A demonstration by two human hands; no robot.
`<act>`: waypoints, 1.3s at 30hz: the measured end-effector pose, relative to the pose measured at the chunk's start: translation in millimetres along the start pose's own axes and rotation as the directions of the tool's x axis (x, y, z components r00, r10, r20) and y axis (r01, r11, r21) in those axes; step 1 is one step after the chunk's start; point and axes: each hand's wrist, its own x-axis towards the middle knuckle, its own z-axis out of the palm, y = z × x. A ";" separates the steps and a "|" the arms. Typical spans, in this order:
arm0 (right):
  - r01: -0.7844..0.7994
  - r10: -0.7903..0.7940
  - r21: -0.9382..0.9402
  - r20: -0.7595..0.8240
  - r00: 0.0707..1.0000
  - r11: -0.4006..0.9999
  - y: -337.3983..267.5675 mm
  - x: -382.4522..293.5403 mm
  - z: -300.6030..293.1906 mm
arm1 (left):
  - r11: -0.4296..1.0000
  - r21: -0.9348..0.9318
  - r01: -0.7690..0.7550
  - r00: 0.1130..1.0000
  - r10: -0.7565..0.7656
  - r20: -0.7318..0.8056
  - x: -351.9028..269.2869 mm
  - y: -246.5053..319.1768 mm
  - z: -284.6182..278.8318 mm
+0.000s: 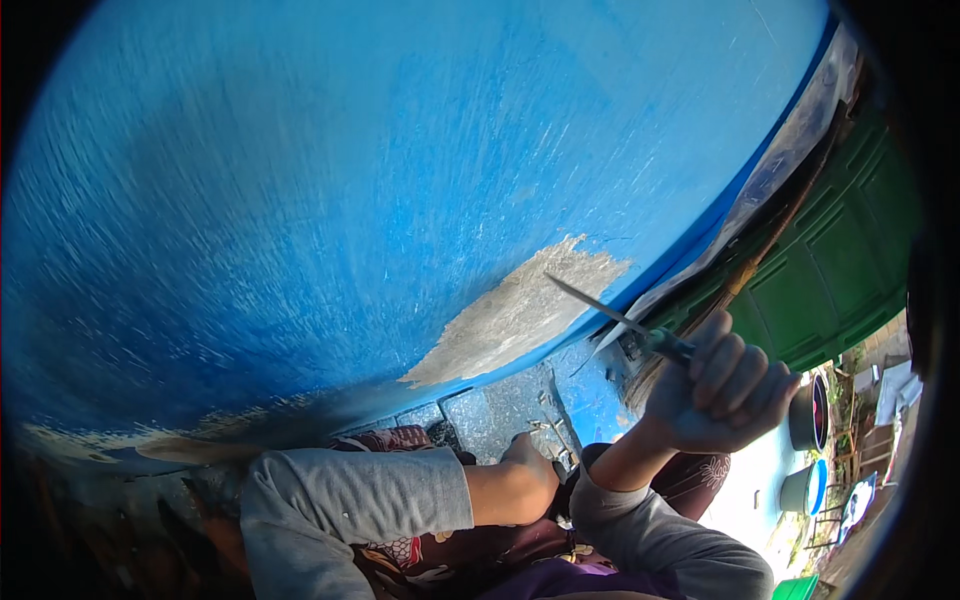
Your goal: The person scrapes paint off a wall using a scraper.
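A large blue-painted wall [360, 210] fills the view before me. Low on it is a grey patch [517, 315] with ragged edges, where the paint is off. My right hand [739, 390] is closed in a fist around the greenish handle of a thin knife-like tool [600, 304]. Its narrow metal blade points up and left, and in the picture the tip overlaps the grey patch; I cannot tell if it touches. My left hand [527, 459] is low, over my lap and the floor. It is bent away, so its fingers are mostly hidden.
To the right a broom [739, 285] leans by a large green plastic panel [832, 247]. Small pale chips [551, 435] lie on the worn floor [495, 409]. Farther right stand a dark tub [808, 412] and a bucket [799, 487] on bright ground.
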 end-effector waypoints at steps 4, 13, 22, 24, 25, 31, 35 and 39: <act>-0.103 0.110 -0.085 0.084 0.990 0.991 39.8 -22.7 1.6 | 0.999 -0.028 -0.025 1.000 0.026 0.014 -0.1 -1.9 -1.3; -0.236 0.239 -0.041 0.089 0.967 0.971 50.2 -31.2 4.6 | 0.996 -0.084 -0.014 0.988 0.001 -0.157 -6.0 -5.4 13.2; -0.276 0.278 -0.034 0.095 0.956 0.961 56.8 -38.9 8.9 | 0.999 -0.031 -0.014 0.993 0.010 -0.114 -10.0 -6.8 13.0; -0.194 0.198 -0.043 0.109 0.974 0.980 46.2 -45.2 7.1 | 1.000 -0.006 -0.012 0.990 0.011 -0.138 -6.9 -3.5 23.3; -0.100 0.108 -0.094 0.090 0.990 0.991 26.5 -36.0 1.7 | 1.000 0.011 0.004 0.988 -0.002 -0.157 -5.7 -4.3 21.9; -0.254 0.268 -0.089 0.217 0.939 0.963 48.3 -35.0 -12.5 | 0.994 -0.044 -0.099 0.985 0.092 -0.149 -11.9 -7.9 12.6; -0.022 0.064 -0.204 0.203 0.977 0.979 14.1 -30.1 -15.6 | 0.999 -0.026 -0.019 0.992 0.016 -0.129 -14.3 -3.6 9.7; -0.106 0.177 -0.223 0.329 0.927 0.969 43.1 -27.5 -8.6 | 0.999 -0.024 -0.039 0.985 0.034 -0.170 -17.8 -6.8 11.6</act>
